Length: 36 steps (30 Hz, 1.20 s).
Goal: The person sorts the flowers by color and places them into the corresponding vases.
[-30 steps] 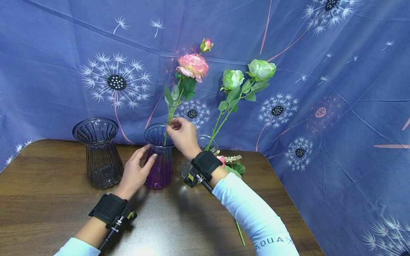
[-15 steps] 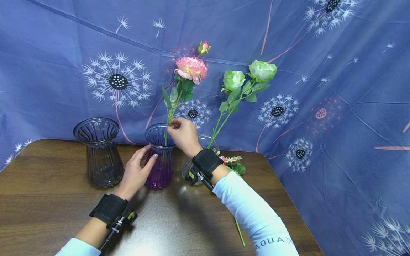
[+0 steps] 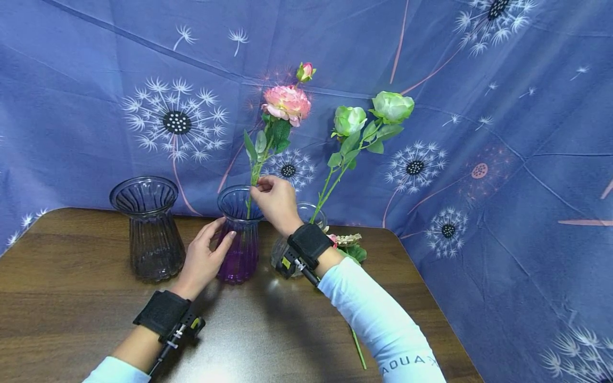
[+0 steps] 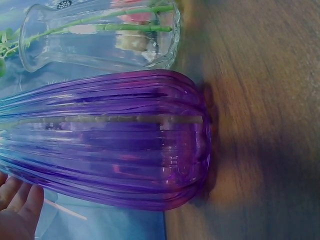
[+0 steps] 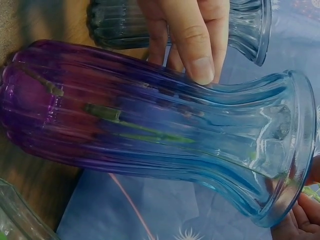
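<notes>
My right hand [image 3: 275, 203] pinches the green stem of a pink artificial flower [image 3: 287, 103] right at the rim of a glass vase, blue at the top and purple below [image 3: 238, 250]. The bloom and a small bud rise above the hand. Inside the vase, the stem [image 4: 125, 119] runs down close to the bottom, seen through the ribbed glass in the left wrist view. My left hand [image 3: 203, 258] rests at the vase's left side with thumb and fingers spread, the thumb [image 5: 202, 70] against the glass below the flared neck.
A dark grey glass vase [image 3: 155, 244] stands on the left of the wooden table [image 3: 230, 330]. Partly behind my right wrist, a clear vase [image 4: 105, 45] holds green-white flowers [image 3: 349, 121]. More flowers with leaves [image 3: 353, 250] lie to its right. A blue dandelion-print cloth [image 3: 72, 106] hangs behind.
Within the first half second the pink flower shifts slightly lower and to the left. Since then both hands, the flower and the vases look the same.
</notes>
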{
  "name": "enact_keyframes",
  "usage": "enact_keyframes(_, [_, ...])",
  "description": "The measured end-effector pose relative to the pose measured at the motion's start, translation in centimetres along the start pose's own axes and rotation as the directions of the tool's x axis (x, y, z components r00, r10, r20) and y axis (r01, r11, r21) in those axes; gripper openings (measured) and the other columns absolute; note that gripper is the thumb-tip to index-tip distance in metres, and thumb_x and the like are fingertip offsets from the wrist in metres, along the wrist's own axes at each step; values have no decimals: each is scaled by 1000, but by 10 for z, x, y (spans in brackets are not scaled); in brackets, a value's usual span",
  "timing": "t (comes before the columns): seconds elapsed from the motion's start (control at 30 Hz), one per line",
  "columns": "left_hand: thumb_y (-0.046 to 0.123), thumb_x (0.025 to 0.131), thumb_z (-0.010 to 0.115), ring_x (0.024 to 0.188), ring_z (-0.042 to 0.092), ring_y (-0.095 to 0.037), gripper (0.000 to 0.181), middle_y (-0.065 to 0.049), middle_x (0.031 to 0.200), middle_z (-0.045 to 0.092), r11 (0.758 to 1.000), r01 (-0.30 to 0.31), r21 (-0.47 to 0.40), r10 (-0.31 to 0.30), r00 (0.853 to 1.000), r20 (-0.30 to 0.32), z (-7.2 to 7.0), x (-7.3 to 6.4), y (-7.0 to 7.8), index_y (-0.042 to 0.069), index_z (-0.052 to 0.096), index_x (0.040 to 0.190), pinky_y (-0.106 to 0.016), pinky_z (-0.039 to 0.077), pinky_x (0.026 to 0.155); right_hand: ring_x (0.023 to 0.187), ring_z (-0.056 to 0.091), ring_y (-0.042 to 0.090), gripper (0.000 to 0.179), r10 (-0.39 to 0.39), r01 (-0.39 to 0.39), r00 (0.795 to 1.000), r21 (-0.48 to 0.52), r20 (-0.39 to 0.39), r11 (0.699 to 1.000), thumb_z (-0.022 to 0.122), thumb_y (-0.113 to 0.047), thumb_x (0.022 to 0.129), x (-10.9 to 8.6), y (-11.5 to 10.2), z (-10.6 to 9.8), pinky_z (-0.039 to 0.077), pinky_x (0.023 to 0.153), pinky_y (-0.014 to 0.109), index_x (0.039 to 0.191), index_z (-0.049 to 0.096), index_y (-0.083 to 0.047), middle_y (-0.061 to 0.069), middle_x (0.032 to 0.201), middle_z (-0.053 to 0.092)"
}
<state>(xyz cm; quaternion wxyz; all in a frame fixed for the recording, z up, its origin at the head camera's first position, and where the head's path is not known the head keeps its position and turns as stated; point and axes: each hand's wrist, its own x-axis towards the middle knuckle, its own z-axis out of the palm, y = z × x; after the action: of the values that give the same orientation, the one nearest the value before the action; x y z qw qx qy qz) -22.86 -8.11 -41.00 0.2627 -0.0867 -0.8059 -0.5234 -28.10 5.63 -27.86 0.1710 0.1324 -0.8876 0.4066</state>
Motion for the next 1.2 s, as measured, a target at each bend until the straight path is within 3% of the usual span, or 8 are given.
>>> enact_keyframes(0.77, [17, 92, 59, 108, 58, -36, 41, -22, 124, 57, 1000, -21, -9, 21, 1000, -18, 0, -1, -1, -1, 52, 128, -49, 48, 92, 80, 67, 21, 28, -15, 18, 1000, 122, -24, 992, 67, -13, 82, 0, 6, -10, 53, 66, 16, 107, 67, -2, 11, 90, 71])
enact_keyframes(1.0, [16, 91, 61, 107, 58, -36, 41, -22, 123, 57, 1000, -24, -3, 24, 999, -32, 2, 0, -2, -2, 53, 127, -48, 48, 92, 79, 68, 20, 27, -20, 22, 999, 67, -25, 997, 68, -13, 80, -3, 12, -15, 53, 67, 17, 105, 67, -2, 10, 89, 71])
enact_keyframes(1.2, [17, 92, 59, 108, 58, -36, 41, -22, 123, 56, 1000, -14, -3, 14, 1000, -23, 1, -2, -1, -2, 52, 128, -49, 48, 92, 79, 68, 20, 26, -5, 8, 1000, 79, -30, 997, 68, -13, 81, -5, 16, -21, 52, 64, 17, 106, 68, -4, 10, 89, 71])
